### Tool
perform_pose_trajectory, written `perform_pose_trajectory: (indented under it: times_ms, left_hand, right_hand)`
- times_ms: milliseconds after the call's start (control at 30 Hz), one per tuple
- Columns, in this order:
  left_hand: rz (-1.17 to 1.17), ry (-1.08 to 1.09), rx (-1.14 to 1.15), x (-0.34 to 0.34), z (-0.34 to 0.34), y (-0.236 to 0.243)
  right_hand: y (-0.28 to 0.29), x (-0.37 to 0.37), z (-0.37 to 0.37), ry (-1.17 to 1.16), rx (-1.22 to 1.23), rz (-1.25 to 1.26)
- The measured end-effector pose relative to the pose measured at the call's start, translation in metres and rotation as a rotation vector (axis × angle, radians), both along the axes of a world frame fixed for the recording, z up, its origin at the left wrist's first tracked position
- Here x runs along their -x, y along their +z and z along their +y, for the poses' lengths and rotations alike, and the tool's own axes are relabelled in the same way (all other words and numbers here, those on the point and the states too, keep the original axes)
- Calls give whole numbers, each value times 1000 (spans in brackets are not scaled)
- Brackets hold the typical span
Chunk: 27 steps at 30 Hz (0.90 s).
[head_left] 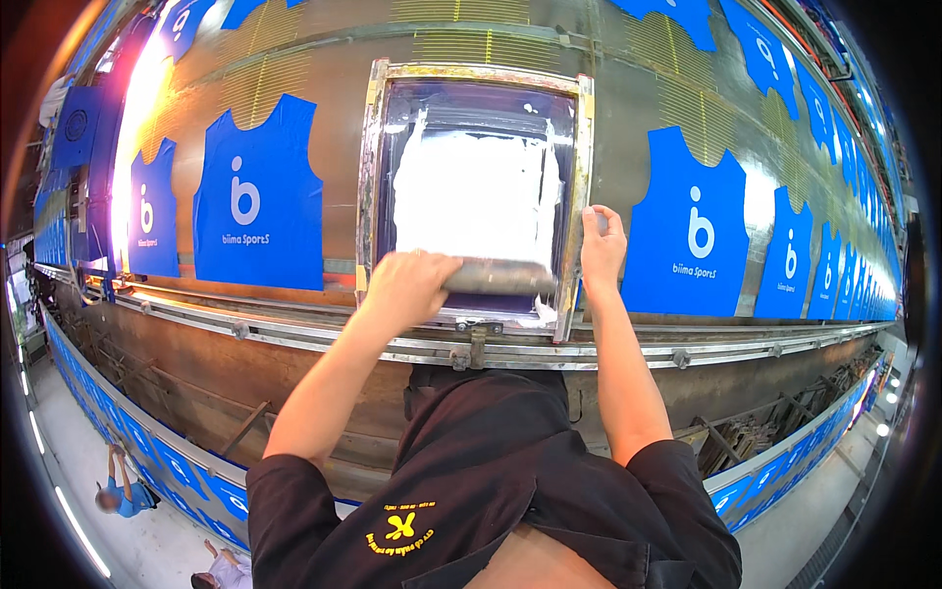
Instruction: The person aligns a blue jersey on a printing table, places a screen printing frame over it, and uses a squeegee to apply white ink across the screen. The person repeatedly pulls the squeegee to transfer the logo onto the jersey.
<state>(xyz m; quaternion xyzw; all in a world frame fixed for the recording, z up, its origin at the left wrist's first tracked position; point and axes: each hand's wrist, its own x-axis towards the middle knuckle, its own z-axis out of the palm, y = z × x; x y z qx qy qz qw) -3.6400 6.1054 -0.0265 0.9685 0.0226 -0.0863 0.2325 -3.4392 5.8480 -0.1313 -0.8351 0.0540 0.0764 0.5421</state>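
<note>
In front of me a screen printing frame lies on the long table, its pale rim worn and stained. White ink covers much of the mesh, with streaks along its edges. My left hand is closed around the left end of a squeegee, which lies across the near part of the mesh, below the ink. At the frame's right side my right hand has its fingers curled at the rim; part of its grip is hidden.
Blue vest-shaped cloth pieces with white prints lie left and right of the frame. A metal rail with small stops runs along the table's near edge. Bright light glows at far left. Two people are at lower left, beside another table line.
</note>
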Motion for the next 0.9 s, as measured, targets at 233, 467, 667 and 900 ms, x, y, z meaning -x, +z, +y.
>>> perform_pose_trajectory:
  times_ms: [233, 467, 667, 900]
  left_hand:
    - [-32, -8, -88, -139, 80, -2]
    - [49, -37, -84, -215, 130, -15]
    - [132, -3, -237, -224, 127, -17]
    - [103, 43, -250, -189, 107, -27]
  right_hand:
    - [1, -2, 3, 27, 136, 9]
    - [7, -8, 6, -35, 91, 203]
    - [57, -101, 98, 544, 323, -829]
    - [49, -91, 133, 844, 532, -620]
